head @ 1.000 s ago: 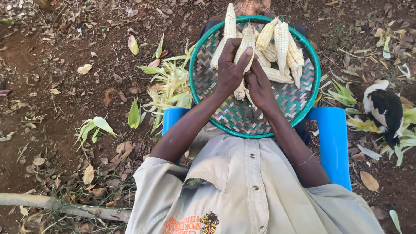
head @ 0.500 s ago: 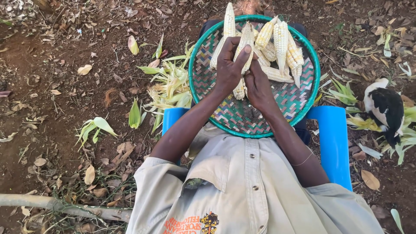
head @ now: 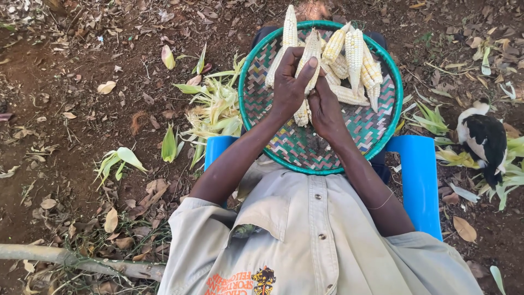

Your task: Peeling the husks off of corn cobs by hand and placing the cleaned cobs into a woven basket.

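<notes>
Both of my hands grip one pale husked maize cob (head: 309, 60) over a round woven tray with a green rim (head: 376, 142) that rests on my lap. My left hand (head: 289, 82) wraps the cob's upper part, thumb stretched along it. My right hand (head: 326, 105) closes around the lower part beside it. Several more husked cobs (head: 355, 57) lie in a heap on the far side of the tray. The tray's near half shows its bare zigzag weave.
I sit on a blue plastic chair (head: 419, 180). A pile of green maize husks (head: 215, 106) lies on the dirt to the left. A black and white bird (head: 484, 139) stands at the right among more husks. A pale branch (head: 76, 259) lies at lower left.
My hands stay on the same cob and have shifted only slightly on it. The bird at the right has barely moved.
</notes>
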